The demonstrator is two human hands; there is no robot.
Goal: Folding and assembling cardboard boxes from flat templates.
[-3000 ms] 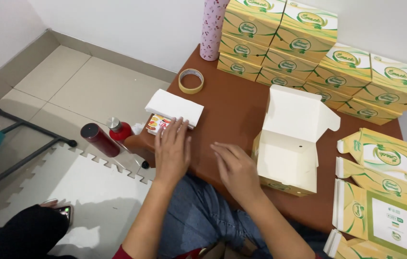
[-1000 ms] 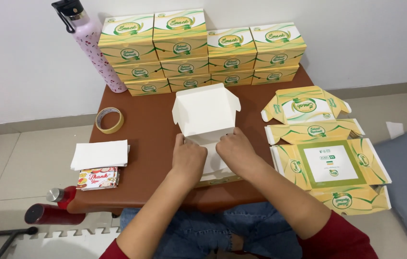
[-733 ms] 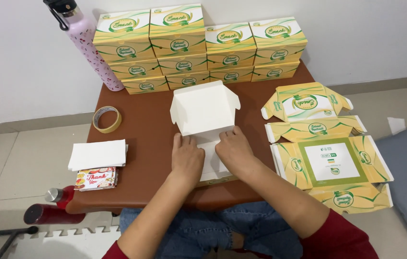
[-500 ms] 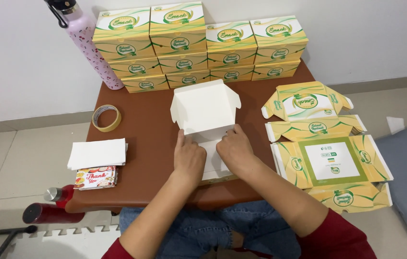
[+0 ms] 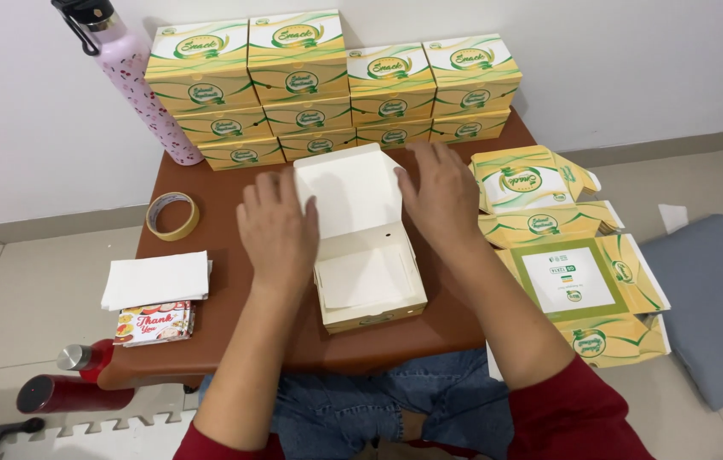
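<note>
Open white box (image 5: 366, 255) sits mid-table, long axis 12-to-6, lid up at 12. Left hand (image 5: 278, 232) flat at the box's 9 side, right hand (image 5: 440, 194) at 2 by the lid edge; both spread, gripping nothing, roughly equally near.

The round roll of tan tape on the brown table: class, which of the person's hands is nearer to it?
Left. The left hand lies just right of the round roll of tan tape, at the open white box's left edge; the right hand is beyond the box.
</note>
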